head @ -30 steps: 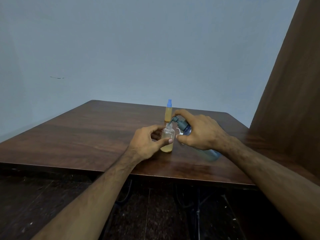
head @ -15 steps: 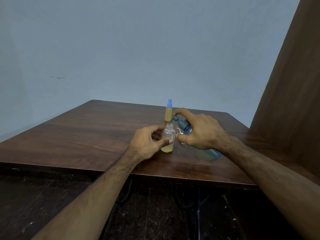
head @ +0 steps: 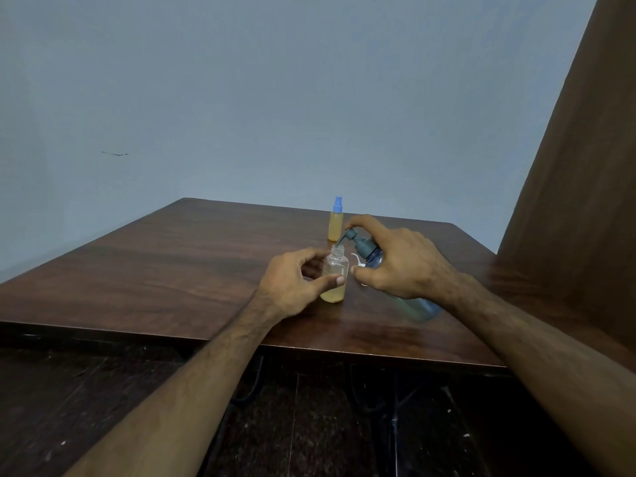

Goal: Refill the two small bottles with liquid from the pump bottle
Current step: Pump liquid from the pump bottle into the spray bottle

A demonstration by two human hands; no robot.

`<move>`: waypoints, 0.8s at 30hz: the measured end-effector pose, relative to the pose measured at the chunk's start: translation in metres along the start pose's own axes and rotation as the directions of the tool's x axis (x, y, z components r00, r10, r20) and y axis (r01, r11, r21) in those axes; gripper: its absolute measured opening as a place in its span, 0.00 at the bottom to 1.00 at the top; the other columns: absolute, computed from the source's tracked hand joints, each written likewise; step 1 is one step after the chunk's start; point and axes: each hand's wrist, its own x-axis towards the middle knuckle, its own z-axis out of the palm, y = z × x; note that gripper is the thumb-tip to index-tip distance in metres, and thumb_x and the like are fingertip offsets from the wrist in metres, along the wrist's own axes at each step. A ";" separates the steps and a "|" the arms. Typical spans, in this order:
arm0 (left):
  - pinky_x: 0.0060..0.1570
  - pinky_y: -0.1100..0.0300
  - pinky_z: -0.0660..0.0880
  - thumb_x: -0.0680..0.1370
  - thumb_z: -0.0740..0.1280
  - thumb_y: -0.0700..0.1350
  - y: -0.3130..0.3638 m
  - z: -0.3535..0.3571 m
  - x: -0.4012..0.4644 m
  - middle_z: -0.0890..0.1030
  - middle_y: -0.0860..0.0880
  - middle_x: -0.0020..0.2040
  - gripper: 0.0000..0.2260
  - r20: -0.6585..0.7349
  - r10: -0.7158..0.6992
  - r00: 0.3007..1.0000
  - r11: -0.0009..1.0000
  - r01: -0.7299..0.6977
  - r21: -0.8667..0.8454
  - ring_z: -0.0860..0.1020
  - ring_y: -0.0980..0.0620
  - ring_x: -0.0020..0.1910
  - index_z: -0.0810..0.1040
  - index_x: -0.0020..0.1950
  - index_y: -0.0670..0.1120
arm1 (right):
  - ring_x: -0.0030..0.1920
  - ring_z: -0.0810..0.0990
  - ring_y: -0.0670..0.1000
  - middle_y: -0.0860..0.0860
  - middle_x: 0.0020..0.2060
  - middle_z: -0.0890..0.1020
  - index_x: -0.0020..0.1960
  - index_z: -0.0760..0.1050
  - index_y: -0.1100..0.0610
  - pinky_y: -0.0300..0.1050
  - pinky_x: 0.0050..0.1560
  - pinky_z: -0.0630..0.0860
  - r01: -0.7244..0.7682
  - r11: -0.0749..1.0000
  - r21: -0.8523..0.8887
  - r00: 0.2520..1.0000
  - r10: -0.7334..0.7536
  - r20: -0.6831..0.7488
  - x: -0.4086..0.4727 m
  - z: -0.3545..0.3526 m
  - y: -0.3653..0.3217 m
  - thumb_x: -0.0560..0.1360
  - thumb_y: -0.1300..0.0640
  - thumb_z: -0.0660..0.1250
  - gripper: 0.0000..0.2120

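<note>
An open small clear bottle (head: 334,277) with yellowish liquid stands on the brown table (head: 172,270). My left hand (head: 292,287) grips it between thumb and fingers. My right hand (head: 399,263) holds the blue pump bottle (head: 373,258) tilted toward it, index finger on the dark pump head. The nozzle tip sits just above the open mouth. A second small bottle (head: 336,222) with a blue spray cap and yellow liquid stands behind them, untouched.
A small white piece (head: 358,261) shows between the two hands, partly hidden. The wall lies close behind the table, and a brown wooden panel (head: 568,201) rises at the right. The near table edge is just below my wrists.
Almost nothing has moved. The pump head appears slightly higher under my right index finger; both hands stay on their bottles.
</note>
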 end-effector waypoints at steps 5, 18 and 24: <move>0.50 0.67 0.80 0.71 0.78 0.56 0.001 0.000 0.000 0.85 0.57 0.52 0.25 -0.003 0.000 1.000 1.000 0.000 -0.015 0.83 0.62 0.48 0.80 0.66 0.53 | 0.35 0.80 0.51 0.48 0.37 0.81 0.73 0.60 0.31 0.48 0.38 0.76 -0.023 0.989 0.147 0.999 0.028 -0.031 -0.004 0.005 0.007 0.75 0.40 0.73 0.32; 0.45 0.73 0.77 0.70 0.79 0.56 0.002 -0.001 -0.002 0.85 0.59 0.49 0.21 -0.008 -0.041 0.999 0.998 0.041 -0.039 0.82 0.65 0.46 0.82 0.61 0.57 | 0.53 0.84 0.47 0.52 0.52 0.87 0.58 0.81 0.49 0.39 0.57 0.77 -0.113 0.661 0.742 0.977 0.210 -0.038 -0.012 -0.004 0.006 0.82 0.61 0.73 0.10; 0.48 0.69 0.79 0.70 0.79 0.54 0.004 0.001 -0.002 0.86 0.57 0.49 0.22 -0.025 -0.035 0.999 0.998 0.034 -0.051 0.83 0.61 0.46 0.83 0.62 0.53 | 0.46 0.85 0.50 0.54 0.39 0.87 0.45 0.82 0.55 0.51 0.54 0.80 -0.119 0.440 0.890 0.928 0.369 -0.058 -0.007 0.003 -0.005 0.78 0.61 0.70 0.05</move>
